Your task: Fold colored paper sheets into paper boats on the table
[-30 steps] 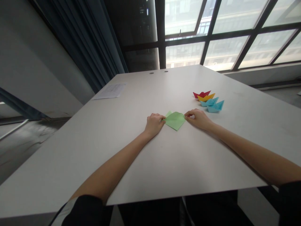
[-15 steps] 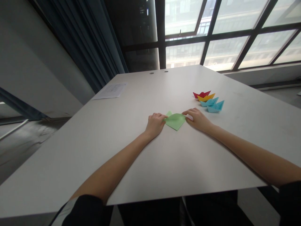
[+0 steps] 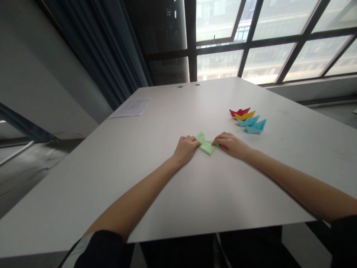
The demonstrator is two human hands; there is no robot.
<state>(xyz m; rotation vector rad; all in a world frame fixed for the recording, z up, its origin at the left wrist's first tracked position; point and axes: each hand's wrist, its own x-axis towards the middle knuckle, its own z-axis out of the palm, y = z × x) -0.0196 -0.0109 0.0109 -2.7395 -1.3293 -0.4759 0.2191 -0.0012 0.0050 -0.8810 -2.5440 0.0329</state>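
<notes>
A light green folded paper point(image 3: 207, 147) lies on the white table between my hands, one corner pointing toward me and another pointing away. My left hand point(image 3: 186, 148) grips its left edge, fingers closed with the fingertips on top. At the right edge, my right hand point(image 3: 230, 144) presses the paper with thumb and fingers together. Parts of both side edges are hidden under the fingers. Beyond my right hand sit folded paper boats: a red boat point(image 3: 240, 112), a yellow boat point(image 3: 245, 115) and two light blue boats, the nearer blue boat point(image 3: 256, 127) standing closest to me.
The white table point(image 3: 156, 201) stretches from my body to the windows. A printed sheet point(image 3: 131, 108) lies by its far left edge. Two round grey discs show near the far edge. A blue curtain point(image 3: 111, 48) hangs at the left behind the table.
The raised near part of the green paper has been folded flat, so its outline is smaller and layered. My right hand has shifted slightly left and onto the paper.
</notes>
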